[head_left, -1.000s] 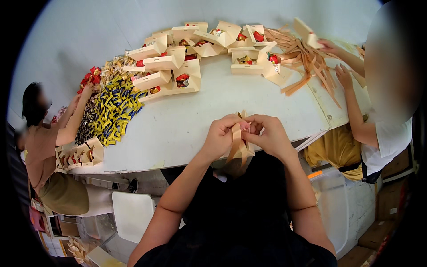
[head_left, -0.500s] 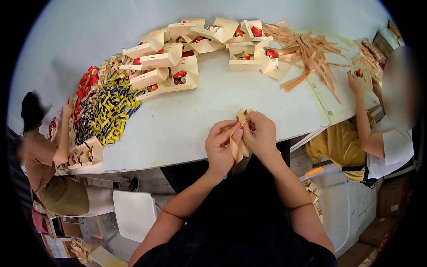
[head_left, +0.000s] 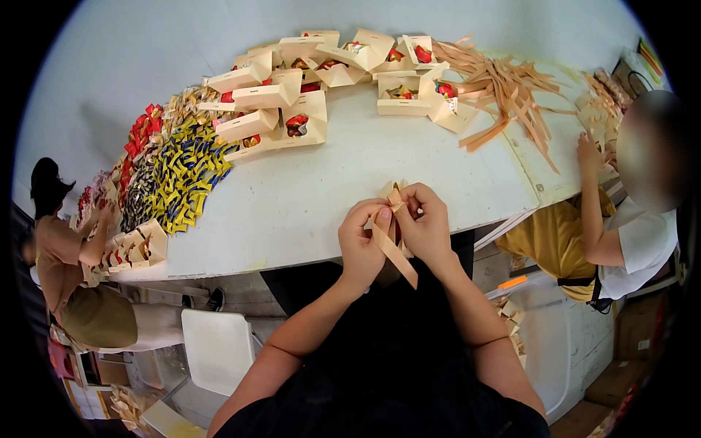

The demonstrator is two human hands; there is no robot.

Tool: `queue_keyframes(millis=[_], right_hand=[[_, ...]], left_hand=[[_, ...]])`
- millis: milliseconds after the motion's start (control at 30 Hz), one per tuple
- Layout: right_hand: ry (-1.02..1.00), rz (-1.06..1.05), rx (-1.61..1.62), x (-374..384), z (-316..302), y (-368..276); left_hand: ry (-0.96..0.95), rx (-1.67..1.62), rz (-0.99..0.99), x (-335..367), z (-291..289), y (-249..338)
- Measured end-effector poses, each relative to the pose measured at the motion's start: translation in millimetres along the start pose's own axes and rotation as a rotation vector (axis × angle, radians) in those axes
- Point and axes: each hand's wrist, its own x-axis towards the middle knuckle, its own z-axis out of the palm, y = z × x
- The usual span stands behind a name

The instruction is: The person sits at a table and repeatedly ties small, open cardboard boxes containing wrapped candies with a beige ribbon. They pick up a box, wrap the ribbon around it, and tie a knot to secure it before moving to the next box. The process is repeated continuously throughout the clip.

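At the table's near edge, my left hand (head_left: 360, 239) and my right hand (head_left: 425, 228) meet with fingertips pinched around a peach ribbon (head_left: 398, 257). One flat end of it hangs down at a slant between my wrists, while a folded part stands up above my fingers. Something cream-coloured, perhaps a small carton, sits behind the ribbon, mostly covered by my hands. Beyond them, to the right, a heap of loose peach ribbons (head_left: 504, 84) fans over the white table (head_left: 350, 168).
Open cream boxes (head_left: 263, 95) with wrapped sweets crowd the far side. Yellow-and-blue wrapped sweets (head_left: 182, 171) are piled at left, beside red ones (head_left: 142, 131). Co-workers stand at left and sit at right. A white stool (head_left: 217, 347) and a clear plastic bin (head_left: 544, 343) are below.
The ribbon's loose end now hangs out longer, slanting down to the right between my hands. My hands stay almost in place. Both co-workers have shifted their arms.
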Motion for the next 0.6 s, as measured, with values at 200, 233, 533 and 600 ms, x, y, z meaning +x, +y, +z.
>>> queue_keyframes(millis=[200,233,533,600], right_hand=[[-0.201,0.089,0.299,2,-4,-3],[-0.232,0.072,0.347,2,-5,-8],[-0.187,-0.003,1.003,0,7,6],[-0.098,-0.049,0.99,-4,13,5]], left_hand=[[-0.018,-0.013,0.058,1,-7,-9],[-0.031,-0.046,0.027,1,-9,-11],[-0.066,-0.302,-0.128,-4,-9,-6],[-0.081,-0.31,-0.131,-5,-13,-5]])
